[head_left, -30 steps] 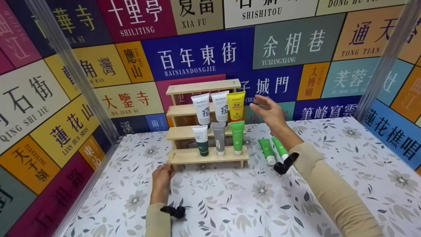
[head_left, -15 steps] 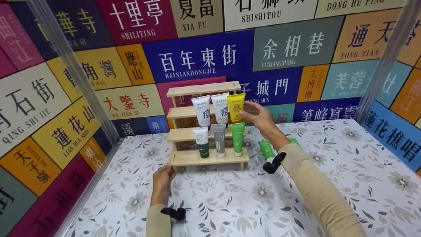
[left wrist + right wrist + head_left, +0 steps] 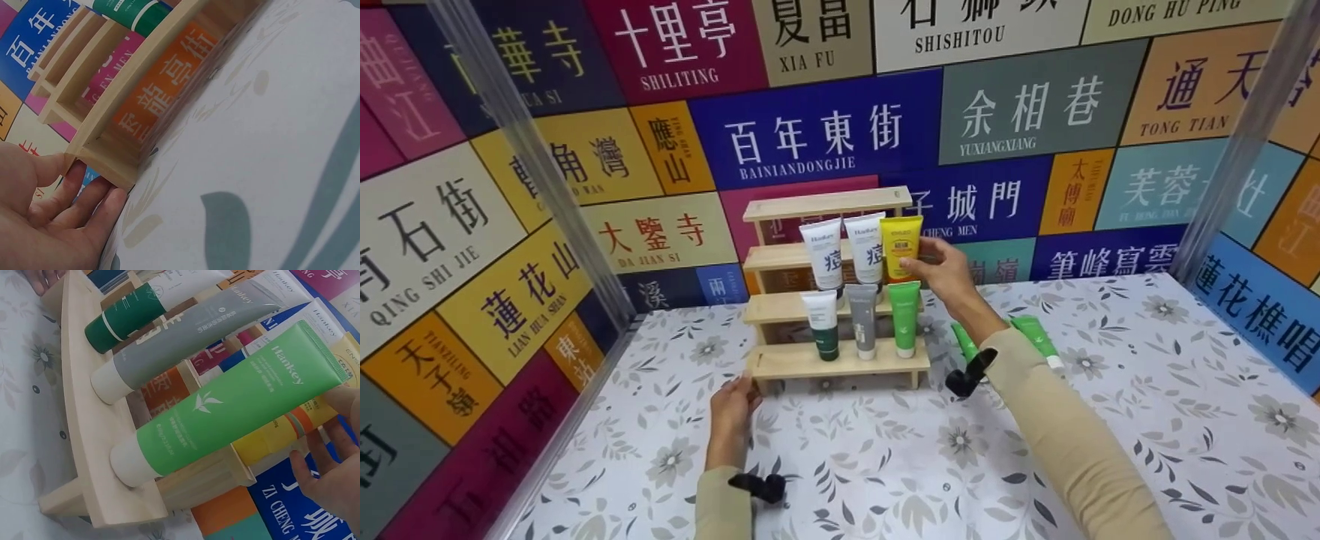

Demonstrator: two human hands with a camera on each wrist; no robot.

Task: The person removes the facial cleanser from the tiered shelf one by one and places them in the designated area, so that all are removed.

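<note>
A stepped wooden rack (image 3: 840, 364) stands on the table with tubes on two steps. My left hand (image 3: 732, 414) pinches its front left corner, thumb on top in the left wrist view. At the right end of the higher row, my right hand (image 3: 951, 276) holds a yellow tube (image 3: 900, 234) between thumb and fingers; a green tube (image 3: 225, 402) partly covers it in the right wrist view. Two white tubes (image 3: 823, 251) stand left of the yellow one. On the lowest step are a white and dark green tube (image 3: 820, 322), a grey tube (image 3: 862, 322) and the green tube.
Two more green tubes lie on the table right of the rack; one green tube (image 3: 1036, 337) shows beyond the right sleeve, the other is mostly hidden by the arm. A wall of coloured signs (image 3: 817, 135) stands behind. The tabletop (image 3: 877, 465) has a leaf pattern.
My right hand has moved left and down from beside the rack and taken hold of the yellow tube. My left hand has stayed at the rack's corner.
</note>
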